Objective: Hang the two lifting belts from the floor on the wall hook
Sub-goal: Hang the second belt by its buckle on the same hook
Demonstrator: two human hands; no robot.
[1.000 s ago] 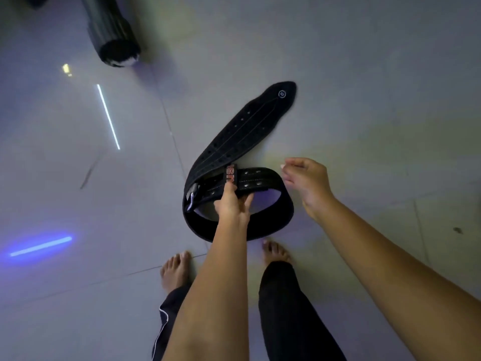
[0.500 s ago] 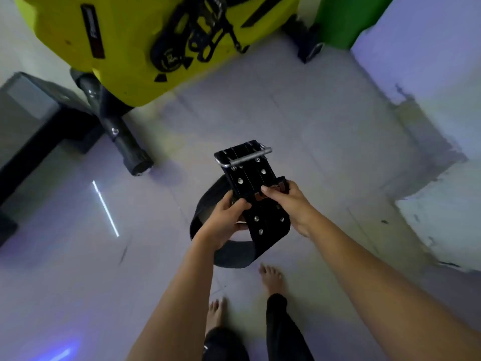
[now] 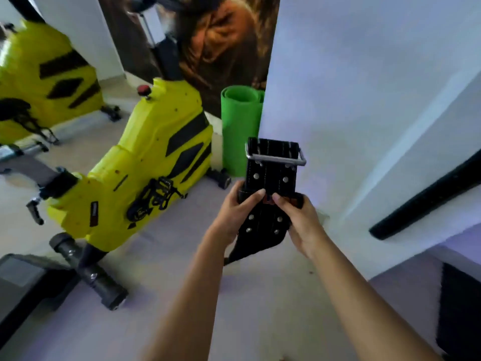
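Lifting belt (image 3: 270,188) centre frame, buckle up; left hand (image 3: 235,214), right hand (image 3: 302,221) fingers pinching both edges, presumably for hooking; hook unseen.

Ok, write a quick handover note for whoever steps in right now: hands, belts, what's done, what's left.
Left hand: gripping the black lifting belt at its left edge.
Right hand: gripping its right edge, fingers on the front.
Belt: off the floor, held upright at the white wall, metal buckle on top.
Done: one belt picked up.
Left: hang it. Neither the wall hook nor a second belt is in view; find both, then hang the second.
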